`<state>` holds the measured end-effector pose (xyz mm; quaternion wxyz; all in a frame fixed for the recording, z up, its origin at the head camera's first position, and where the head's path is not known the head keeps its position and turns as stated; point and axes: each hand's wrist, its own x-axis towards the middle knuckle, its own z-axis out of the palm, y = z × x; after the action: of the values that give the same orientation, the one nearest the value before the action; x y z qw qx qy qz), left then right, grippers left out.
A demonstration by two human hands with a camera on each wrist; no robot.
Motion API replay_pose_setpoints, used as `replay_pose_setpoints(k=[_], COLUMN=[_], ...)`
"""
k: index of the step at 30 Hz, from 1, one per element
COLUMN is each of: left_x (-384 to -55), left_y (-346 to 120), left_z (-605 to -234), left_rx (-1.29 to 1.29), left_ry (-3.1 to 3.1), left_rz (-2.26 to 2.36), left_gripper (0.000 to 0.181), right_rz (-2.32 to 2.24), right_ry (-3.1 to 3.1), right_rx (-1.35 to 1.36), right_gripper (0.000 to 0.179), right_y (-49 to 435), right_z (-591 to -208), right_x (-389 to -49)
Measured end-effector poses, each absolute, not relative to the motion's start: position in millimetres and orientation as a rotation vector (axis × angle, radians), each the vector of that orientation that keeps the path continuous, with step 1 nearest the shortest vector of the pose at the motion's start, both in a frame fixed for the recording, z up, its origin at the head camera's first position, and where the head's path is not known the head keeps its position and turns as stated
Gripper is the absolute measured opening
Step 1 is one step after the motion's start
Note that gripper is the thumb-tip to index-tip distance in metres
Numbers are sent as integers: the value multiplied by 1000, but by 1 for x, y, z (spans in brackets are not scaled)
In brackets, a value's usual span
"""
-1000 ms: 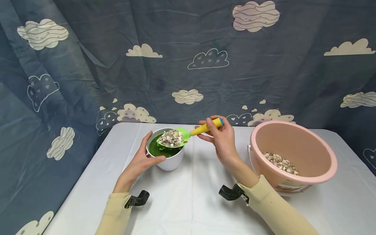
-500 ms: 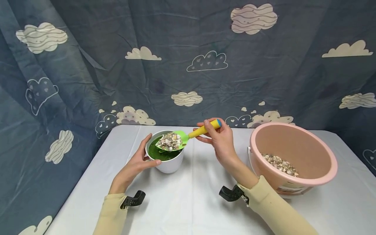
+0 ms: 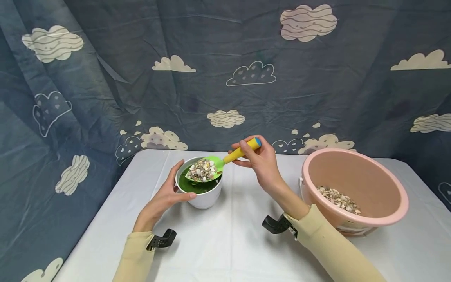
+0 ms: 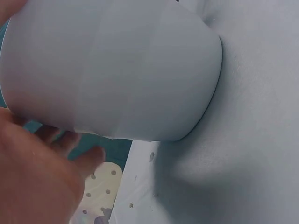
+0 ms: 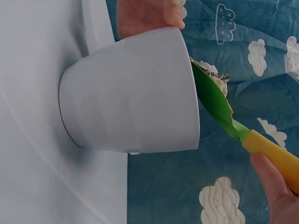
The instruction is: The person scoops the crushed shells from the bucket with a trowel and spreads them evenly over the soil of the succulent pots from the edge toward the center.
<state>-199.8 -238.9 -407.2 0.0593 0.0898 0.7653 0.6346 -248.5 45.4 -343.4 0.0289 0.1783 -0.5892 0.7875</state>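
Note:
A white flowerpot (image 3: 206, 199) stands upright on the table, green inside. My left hand (image 3: 165, 196) holds it from the left, thumb along the near rim and fingers round the far side; in the left wrist view, that hand (image 4: 37, 172) lies close against the pot wall (image 4: 112, 70). In my right hand (image 3: 260, 160) is the yellow handle of a small green-bladed trowel (image 3: 239, 152), pinched between thumb and fingers. Its blade (image 5: 215, 98), heaped with pebbles (image 3: 202, 169), slants down over the pot's mouth, its tip inside the rim.
To the right stands a large pink bucket (image 3: 356, 156) with pebbles (image 3: 338, 199) in its bottom. A white cloth covers the table (image 3: 211, 250). Behind it hangs a dark blue curtain (image 3: 197, 90) with cloud prints.
My right hand has moved slightly left, bringing the trowel a little further over the pot. The pebbles stay heaped on the blade. My left hand keeps its place on the pot.

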Motion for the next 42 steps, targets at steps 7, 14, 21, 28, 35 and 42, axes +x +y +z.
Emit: replay_pose_setpoints(k=[7, 14, 21, 28, 35, 42], left_x=[-201, -198, -199, -197, -194, -194], left_y=[-235, -233, -232, -235, -239, -240], left_z=[-406, -405, -405, -406, -405, -405], left_rx=[267, 218, 207, 248, 305, 277], left_ry=[2250, 2366, 2430, 2268, 2164, 2203], left_rz=[1978, 1883, 1848, 1945, 2003, 1971], left_gripper=[110, 115, 116, 114, 111, 111], right_rz=[2407, 2393, 2376, 2380, 2366, 2365], right_ry=[-1840, -1848, -1855, -1847, -1837, -1847], right_rx=[633, 701, 734, 797, 857, 834], right_gripper=[25, 25, 25, 25, 22, 23], right_y=[47, 46, 46, 45, 45, 44], right_z=[-341, -340, -341, -342, -343, -343], right_x=[-253, -256, -258, -259, -262, -262])
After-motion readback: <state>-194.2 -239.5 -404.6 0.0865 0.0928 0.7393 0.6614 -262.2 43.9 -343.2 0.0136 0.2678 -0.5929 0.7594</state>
